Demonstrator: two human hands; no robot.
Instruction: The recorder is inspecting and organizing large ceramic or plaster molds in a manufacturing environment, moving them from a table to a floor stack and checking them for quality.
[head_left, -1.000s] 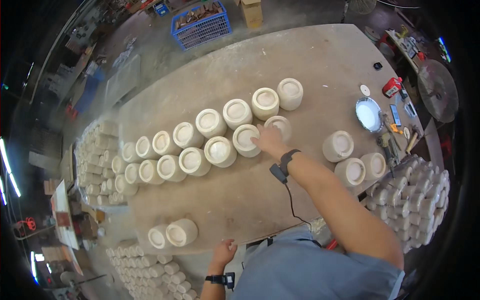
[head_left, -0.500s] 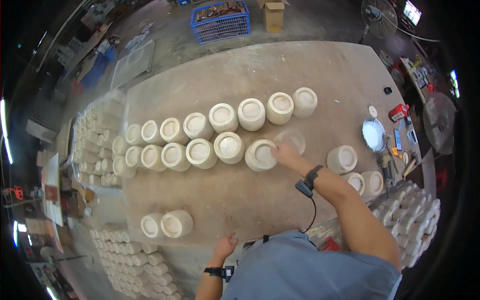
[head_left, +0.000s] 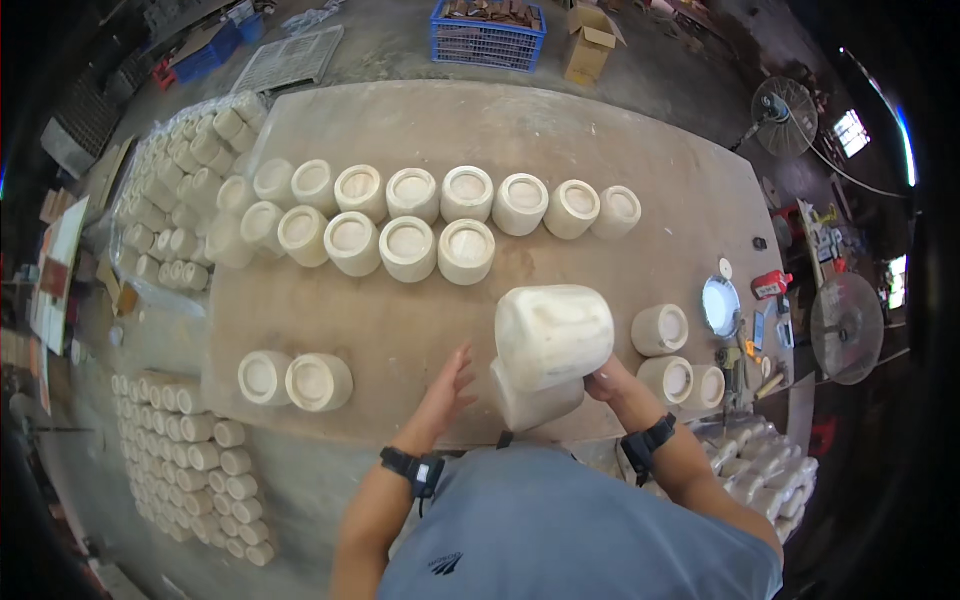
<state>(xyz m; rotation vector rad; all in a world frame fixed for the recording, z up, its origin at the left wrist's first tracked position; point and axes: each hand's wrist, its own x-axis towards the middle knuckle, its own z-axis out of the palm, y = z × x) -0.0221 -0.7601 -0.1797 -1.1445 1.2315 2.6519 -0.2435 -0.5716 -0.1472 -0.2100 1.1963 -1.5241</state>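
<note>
My right hand [head_left: 610, 382] grips a pair of pale, cup-shaped wooden blocks just above the near part of the table. The upper block [head_left: 555, 335] lies tilted on its side and partly covers the lower block [head_left: 540, 403]. My right thumb and fingers are mostly hidden behind them. To their left, my left hand [head_left: 445, 393] is raised, empty, with its fingers spread. Farther out stand two rows of similar blocks, a front-row block [head_left: 466, 252] closing the nearer row on the right. Each shows a round recess on top.
Two blocks [head_left: 320, 382] stand at the table's near left, and three [head_left: 662, 330] at the right. Beyond those are a foil-rimmed white dish [head_left: 720, 306], a red bottle [head_left: 771, 285] and tools. Stacked blocks [head_left: 195, 470] flank the table, and wrapped ones [head_left: 765, 480] sit at right.
My right hand has lifted two blocks from the right end of the nearer row and brought them toward my body. The left hand has risen over the table edge, fingers opened.
</note>
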